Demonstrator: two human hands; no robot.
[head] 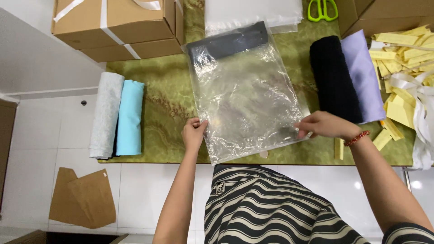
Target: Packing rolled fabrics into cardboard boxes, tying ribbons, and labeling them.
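Clear plastic bag [246, 97] lying flat at table centre on the green marbled tabletop [167, 101], a dark folded item [228, 43] already inside, up at its 12 o'clock end. Left hand [194, 133] pinching the bag's near corner at 7 o'clock; right hand [323, 125] pinching the near edge at 4 o'clock. Near edge not visibly sealed or folded over. Still unbagged, apparently: grey and light blue rolls [117, 115] at 9 o'clock, black and lilac rolls [348, 77] at 3 o'clock. Green scissors [323, 9] at 1 o'clock.
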